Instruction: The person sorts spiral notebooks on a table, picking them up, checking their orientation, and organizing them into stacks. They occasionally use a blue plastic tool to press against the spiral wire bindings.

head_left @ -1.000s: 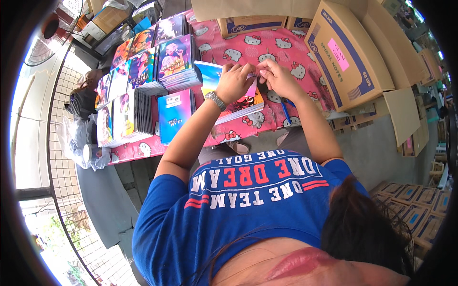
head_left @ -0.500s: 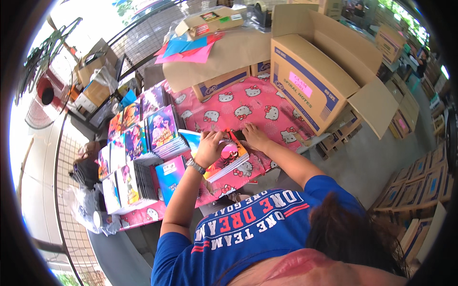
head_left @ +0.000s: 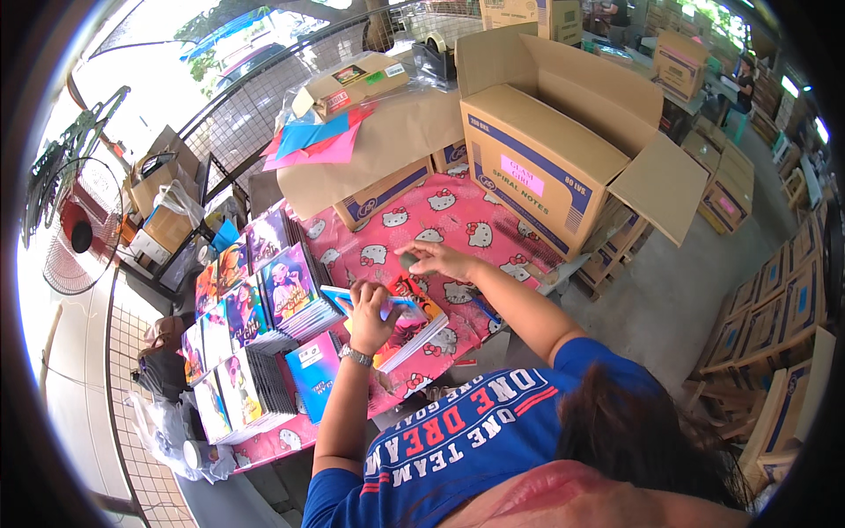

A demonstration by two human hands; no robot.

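Left hand [head_left: 370, 320] grasping a blue-and-white notebook [head_left: 333, 295], colourful notebook pile [head_left: 421, 336] lying at its four o'clock, right hand [head_left: 443, 261] pinching a small dark object [head_left: 408, 260] at its one o'clock, stacked notebooks [head_left: 251, 304] standing at nine o'clock

1. A pink cloth [head_left: 414, 204] printed with white cat faces is covering the tabletop [head_left: 355, 243].
2. Stacks of colourful notebooks [head_left: 286, 286] are standing close together along the left side.
3. One blue-and-pink notebook [head_left: 312, 374] is lying flat just beside those stacks, near the front edge.
4. Another notebook pile [head_left: 426, 333] is resting to its right.
5. A large open carton [head_left: 537, 189] is standing at the right, and a lower carton [head_left: 389, 195] is sitting toward the back.
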